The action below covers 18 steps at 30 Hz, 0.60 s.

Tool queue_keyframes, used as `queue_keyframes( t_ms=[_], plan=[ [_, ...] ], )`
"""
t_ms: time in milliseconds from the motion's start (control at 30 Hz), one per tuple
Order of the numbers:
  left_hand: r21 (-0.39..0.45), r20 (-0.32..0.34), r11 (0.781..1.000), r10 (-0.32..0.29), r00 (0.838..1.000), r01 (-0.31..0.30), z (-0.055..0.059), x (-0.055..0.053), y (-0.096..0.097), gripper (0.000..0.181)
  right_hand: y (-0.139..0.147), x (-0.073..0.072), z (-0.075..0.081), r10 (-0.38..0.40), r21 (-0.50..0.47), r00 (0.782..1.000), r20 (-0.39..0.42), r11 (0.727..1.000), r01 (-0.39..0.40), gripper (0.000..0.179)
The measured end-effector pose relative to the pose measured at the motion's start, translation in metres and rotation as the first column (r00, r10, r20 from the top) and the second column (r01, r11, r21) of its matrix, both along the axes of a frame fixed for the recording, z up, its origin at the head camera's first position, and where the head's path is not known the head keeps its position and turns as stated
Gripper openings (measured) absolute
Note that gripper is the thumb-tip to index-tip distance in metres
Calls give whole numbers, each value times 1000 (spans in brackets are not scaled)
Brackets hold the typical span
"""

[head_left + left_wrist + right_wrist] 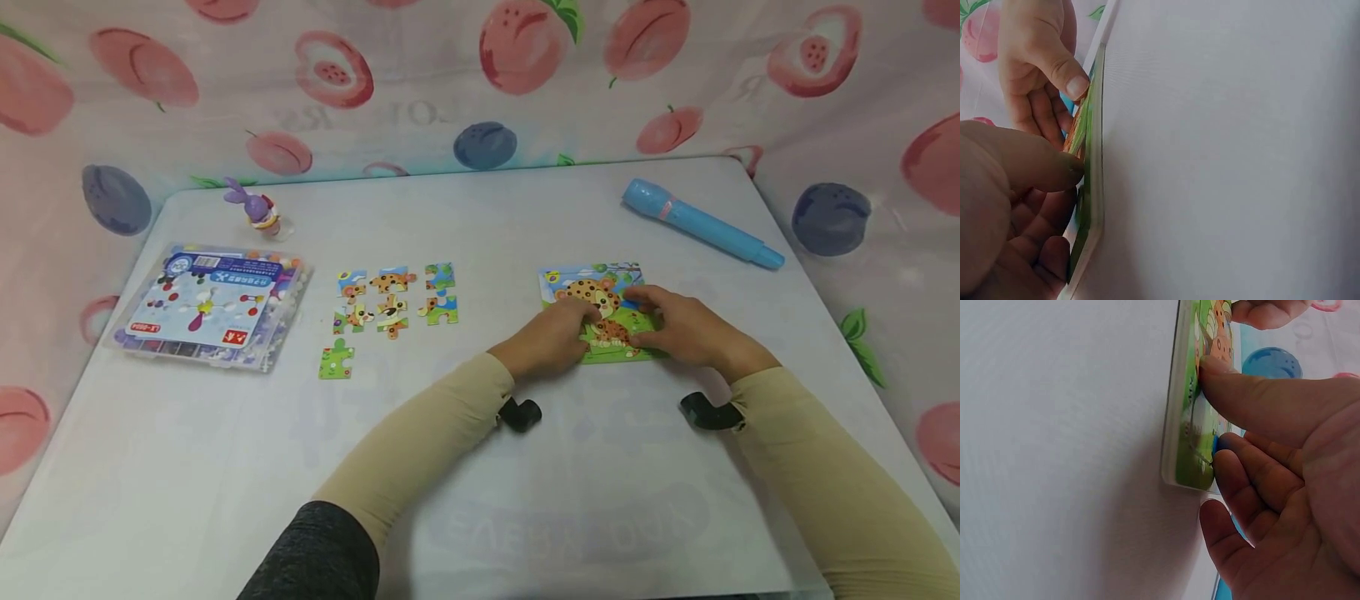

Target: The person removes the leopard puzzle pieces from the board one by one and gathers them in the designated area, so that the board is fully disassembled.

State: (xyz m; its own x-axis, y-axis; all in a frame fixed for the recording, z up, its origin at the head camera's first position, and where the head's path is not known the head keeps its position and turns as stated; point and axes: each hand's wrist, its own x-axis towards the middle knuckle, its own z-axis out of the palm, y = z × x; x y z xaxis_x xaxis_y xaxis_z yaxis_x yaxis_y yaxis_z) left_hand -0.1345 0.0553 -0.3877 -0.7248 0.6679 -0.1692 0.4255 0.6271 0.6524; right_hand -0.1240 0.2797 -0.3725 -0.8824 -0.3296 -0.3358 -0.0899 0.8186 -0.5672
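Observation:
A leopard jigsaw puzzle lies in a shallow tray with a green border, right of the table's middle. From its left side my left hand grips the leopard pieces, thumb low and fingers higher up. Opposite it, my right hand holds the right side of the same pieces between thumb and index finger. In the left wrist view, an orange-green edge of the pieces stands slightly raised between the two thumbs. A pale bare patch of the tray shows beside the right thumb.
Several loose jigsaw pieces lie in rows left of the hands. A clear plastic case with a blue-labelled sheet sits farther left, a purple rabbit-eared figurine behind it. The blue marker-shaped tube lies at the back right.

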Motion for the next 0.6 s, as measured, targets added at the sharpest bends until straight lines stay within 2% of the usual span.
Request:
queue_keyframes(
  t_ms=[133,267,600],
  plan=[
    [12,1,1000,5,1000,-5,1,-2,-4,45,0,-1,1,5,-4,1000,2,1000,-5,71],
    [3,-26,1000,19,999,-18,5,-5,-12,45,1,-1,1,5,6,1000,6,1000,-5,73],
    [15,-52,999,44,998,-43,14,-8,-46,40,1,-1,-1,-6,11,1000,13,1000,6,73]
  ],
)
